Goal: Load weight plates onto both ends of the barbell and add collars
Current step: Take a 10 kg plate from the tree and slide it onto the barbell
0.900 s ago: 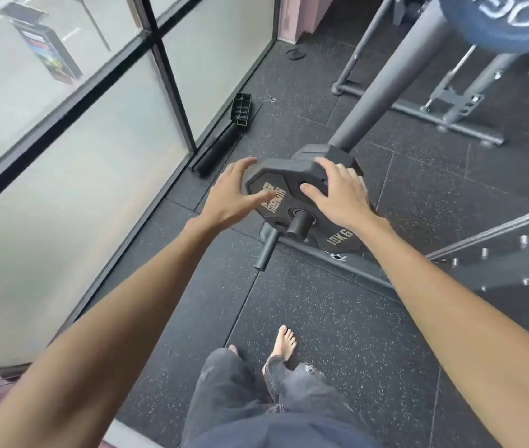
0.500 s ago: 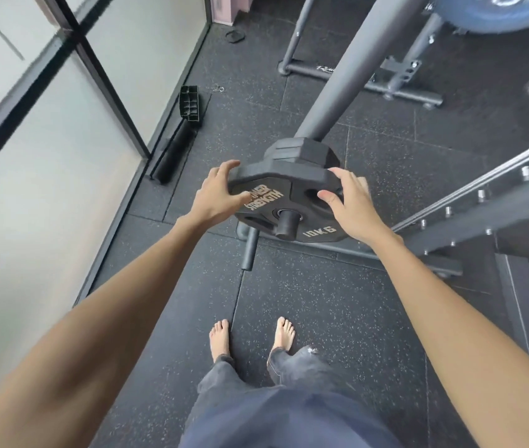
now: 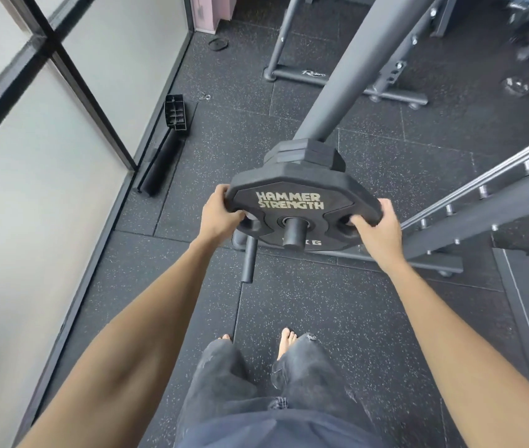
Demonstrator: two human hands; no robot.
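1. change: in the earlier views both hands lay flatter on the 10 kg weight plate (image 3: 289,202), the right palm spread over its face. now the left hand (image 3: 221,215) and right hand (image 3: 377,224) are each clamped on opposite edges, thumbs hooked into the grip cut-outs, fingers wrapped behind the rim.
2. change: the plate sat close against the stacked plates (image 3: 305,153) before. now a gap shows behind it and its upper edge tips away from them.
3. location: the plate is threaded on the storage peg (image 3: 293,234) at the foot of the grey upright post (image 3: 353,66), and the peg end pokes out through the bore. it is off the rubber floor (image 3: 321,318).
4. reading: grip secured and the plate started outward along the peg. judged as the fetch step, with the plate not yet free. loading the barbell and fitting collars remain. i cannot make out the barbell or a collar here.
5. orientation: lettered face turned up and toward the person, text reading upright from this side.
6. axis: the bore axis follows the peg, running from the post toward the person. the plate's broad span runs left to right between the hands.
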